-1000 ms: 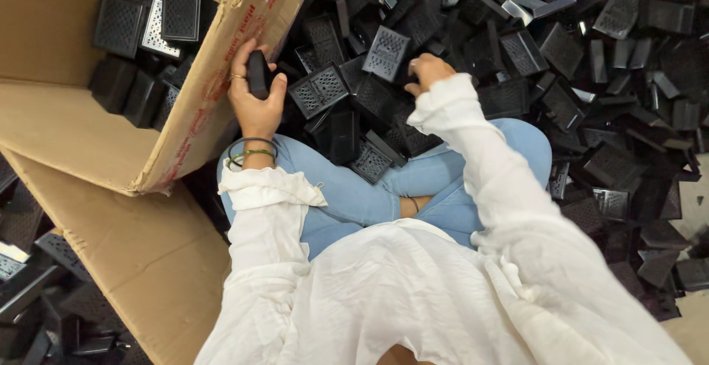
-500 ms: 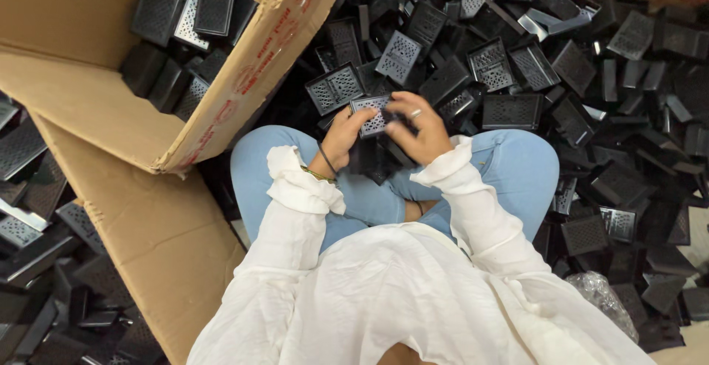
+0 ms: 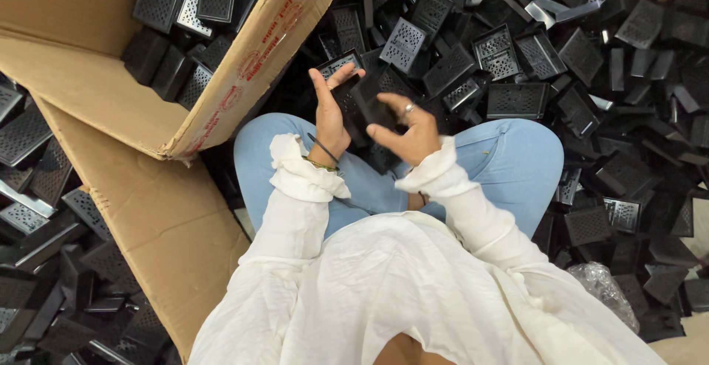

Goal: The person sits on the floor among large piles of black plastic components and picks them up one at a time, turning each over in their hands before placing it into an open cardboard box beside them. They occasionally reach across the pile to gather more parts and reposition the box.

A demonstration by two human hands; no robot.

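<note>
1. You sit cross-legged, jeans (image 3: 509,162) ringed by a heap (image 3: 591,77) of black perforated parts.
2. Your left hand (image 3: 329,118) and right hand (image 3: 406,129) hold one black part (image 3: 365,107) above your knees, beside the box.
3. Left fingers lie straight along the part; right fingers curl around it.
4. The cardboard box (image 3: 244,84), left of your knees, holds more parts.

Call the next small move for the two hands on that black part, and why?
Probably a short swing left into the open cardboard box. Both the left hand and right hand grip one black perforated part above the lap, and like parts already lie in that box, though it may need more handling first.
</note>
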